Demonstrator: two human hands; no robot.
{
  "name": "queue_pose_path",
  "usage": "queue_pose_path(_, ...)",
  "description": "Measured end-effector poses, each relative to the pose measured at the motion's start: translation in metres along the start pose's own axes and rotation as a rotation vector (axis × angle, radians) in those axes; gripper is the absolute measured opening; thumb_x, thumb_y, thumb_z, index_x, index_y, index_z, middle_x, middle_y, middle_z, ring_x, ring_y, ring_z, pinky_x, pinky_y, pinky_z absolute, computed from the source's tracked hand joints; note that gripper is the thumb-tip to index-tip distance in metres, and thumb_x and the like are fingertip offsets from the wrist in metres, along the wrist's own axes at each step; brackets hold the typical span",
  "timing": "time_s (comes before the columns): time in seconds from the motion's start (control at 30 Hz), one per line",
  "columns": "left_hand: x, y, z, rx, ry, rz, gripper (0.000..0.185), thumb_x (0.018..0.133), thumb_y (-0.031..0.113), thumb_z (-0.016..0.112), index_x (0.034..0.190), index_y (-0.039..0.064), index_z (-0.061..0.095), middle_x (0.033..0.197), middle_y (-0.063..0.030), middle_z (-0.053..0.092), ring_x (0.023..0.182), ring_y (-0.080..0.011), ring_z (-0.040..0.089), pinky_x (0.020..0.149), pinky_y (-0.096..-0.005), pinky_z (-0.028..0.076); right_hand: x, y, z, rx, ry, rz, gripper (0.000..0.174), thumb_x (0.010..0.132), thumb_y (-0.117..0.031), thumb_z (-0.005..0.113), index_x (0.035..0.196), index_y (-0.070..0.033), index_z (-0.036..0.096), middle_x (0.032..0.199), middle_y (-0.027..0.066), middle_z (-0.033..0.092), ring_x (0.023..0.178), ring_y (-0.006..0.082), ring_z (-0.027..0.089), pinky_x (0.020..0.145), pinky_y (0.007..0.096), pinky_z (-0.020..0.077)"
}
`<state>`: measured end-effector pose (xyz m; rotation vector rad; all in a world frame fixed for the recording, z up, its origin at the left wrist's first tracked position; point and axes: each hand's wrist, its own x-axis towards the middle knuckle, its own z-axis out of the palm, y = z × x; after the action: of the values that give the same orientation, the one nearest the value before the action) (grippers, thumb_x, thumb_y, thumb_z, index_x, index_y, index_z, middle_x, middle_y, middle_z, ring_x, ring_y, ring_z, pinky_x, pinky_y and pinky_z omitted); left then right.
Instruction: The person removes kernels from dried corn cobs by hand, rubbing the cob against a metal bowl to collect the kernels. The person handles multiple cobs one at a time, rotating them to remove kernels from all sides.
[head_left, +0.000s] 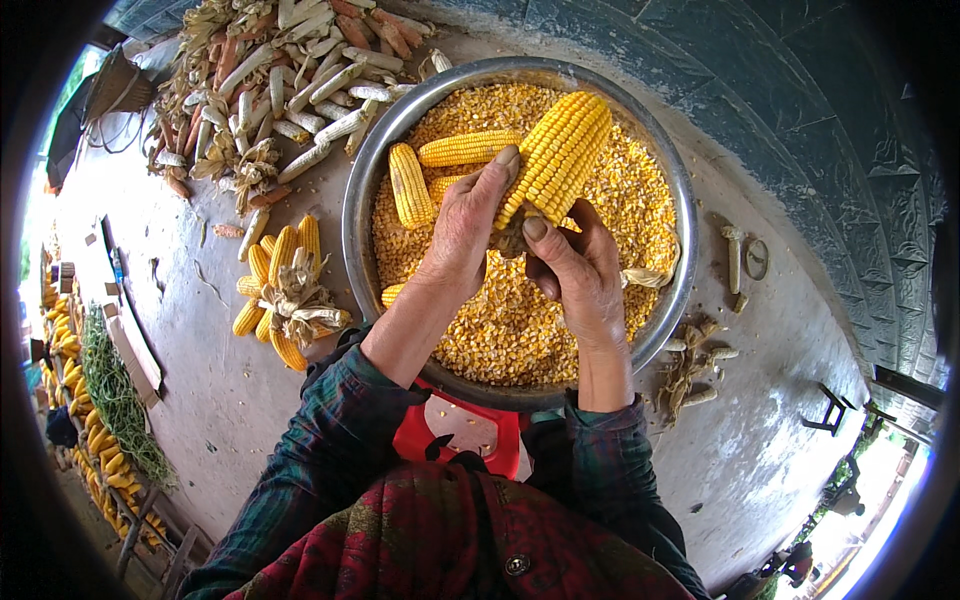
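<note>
A fat yellow ear of corn (566, 154) is tilted up over a wide metal basin (355, 217). My left hand (466, 221) grips the ear's lower left side, thumb pointing up along the rows. My right hand (579, 274) holds the ear's stalk end, its thumb at the base; part of that end is hidden by my fingers. Loose corn kernels (510, 330) fill much of the basin. On the kernels, to the left of the held ear, lie a whole ear (469, 148) and a second ear (411, 187); others show partly behind my left arm. A dry husk (651, 276) rests at the basin's right inner side.
Bare cobs and husks are heaped in a pile (300, 82) at upper left. A tied bunch of corn ears (281, 281) lies left of the basin. Right of it are a cob (733, 262) and husk scraps (686, 367). A red plastic stool (506, 442) stands close before me.
</note>
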<state>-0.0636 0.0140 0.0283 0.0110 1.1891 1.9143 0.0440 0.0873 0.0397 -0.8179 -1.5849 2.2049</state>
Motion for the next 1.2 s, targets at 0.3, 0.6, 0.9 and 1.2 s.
queue_pose_path(0.3, -0.006, 0.010, 0.008, -0.115, 0.014, -0.049, 0.046, 0.101, 0.036, 0.045, 0.129, -0.001, 0.049, 0.121, -0.0083, 0.058, 0.102, -0.0155, 0.059, 0.086, -0.0305, 0.051, -0.003, -0.009, -0.005, 0.035, -0.039, -0.003, 0.039, 0.088, -0.026, 0.067, 0.114, -0.003, 0.049, 0.075, -0.0002, 0.057, 0.052, 0.0031, 0.045, 0.043, 0.0172, 0.0327)
queue_pose_path(0.6, -0.005, -0.003, 0.004, -0.102, 0.013, -0.011, 0.048, 0.100, 0.038, 0.046, 0.130, 0.000, 0.048, 0.123, -0.0071, 0.057, 0.105, -0.0154, 0.056, 0.088, -0.0307, 0.048, -0.001, -0.003, -0.001, -0.002, 0.121, 0.020, 0.043, 0.085, -0.036, 0.072, 0.106, -0.004, 0.053, 0.076, -0.0022, 0.058, 0.053, 0.0018, 0.044, 0.042, 0.0173, 0.0323)
queue_pose_path(0.9, -0.004, 0.004, 0.007, -0.156, 0.140, -0.150, 0.040, 0.100, 0.039, 0.044, 0.124, 0.008, 0.053, 0.114, -0.0056, 0.062, 0.092, -0.0158, 0.064, 0.077, -0.0322, 0.054, 0.003, -0.004, -0.013, -0.375, -0.004, -0.115, 0.046, 0.088, -0.033, 0.070, 0.115, 0.000, 0.054, 0.089, 0.0049, 0.064, 0.070, 0.0103, 0.056, 0.063, 0.0255, 0.0472)
queue_pose_path(1.2, -0.001, -0.013, -0.003, -0.325, -0.325, -0.564, 0.048, 0.099, 0.042, 0.041, 0.130, 0.008, 0.050, 0.108, -0.0163, 0.066, 0.080, -0.0323, 0.069, 0.051, -0.0507, 0.057, 0.015, 0.012, -0.032, 0.336, 0.285, -0.184, 0.062, 0.094, -0.055, 0.048, 0.129, -0.004, 0.048, 0.121, 0.0113, 0.059, 0.112, 0.0219, 0.057, 0.094, 0.0370, 0.0469)
